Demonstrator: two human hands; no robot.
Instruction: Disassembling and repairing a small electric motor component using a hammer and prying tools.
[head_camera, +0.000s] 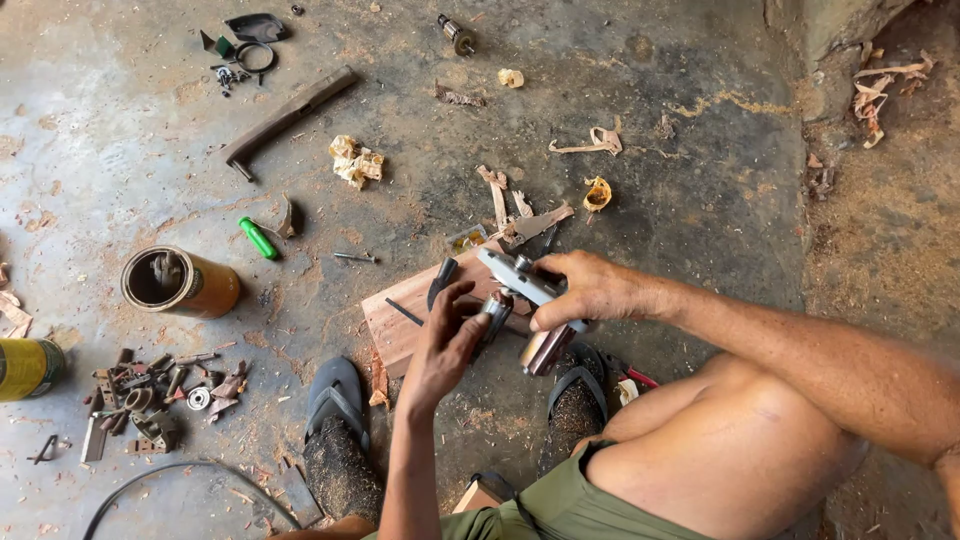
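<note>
My right hand (590, 290) grips the grey metal tool body (525, 285), my left hand (450, 345) pinches its lower fitting (495, 312); it seems heavy, rigid, best held by the casing.

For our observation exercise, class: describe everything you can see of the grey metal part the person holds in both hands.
The grey metal part is a pale, dull, blocky casting with a round boss on top and a darker, brownish cylindrical end pointing down. It is held tilted above a reddish wooden board. The right hand grips it from above; the left hand touches its lower side with the fingertips. Finer details are too small to tell.
</note>
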